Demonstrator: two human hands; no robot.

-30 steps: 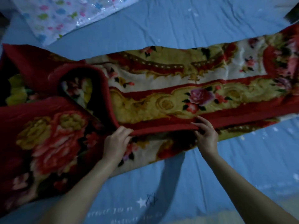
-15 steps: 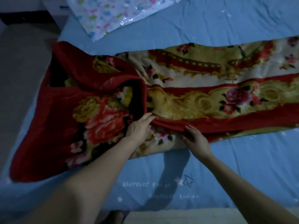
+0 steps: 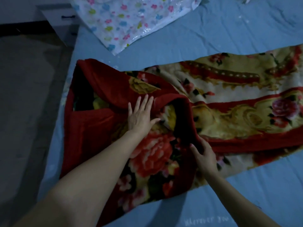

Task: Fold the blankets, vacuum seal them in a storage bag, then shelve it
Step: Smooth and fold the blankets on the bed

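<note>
We saw left hand [image 3: 141, 115] flat, fingers spread, pressing red floral blanket [image 3: 229, 115] fold at frame centre. Right hand [image 3: 204, 155] gripped red edge, fingers curled, lower centre. Blanket lay across blue bedsheet [image 3: 213, 38]; flowered storage bag [image 3: 131, 18] at top.

Single head-worn wide-angle view, looking forward and steeply down from close above a blue bedsheet [image 3: 205, 46]. Both forearms enter from 6 o'clock; the floor [image 3: 24, 112] lies toward 9 o'clock, a flower-printed storage bag [image 3: 131, 18] toward 12 o'clock.
</note>
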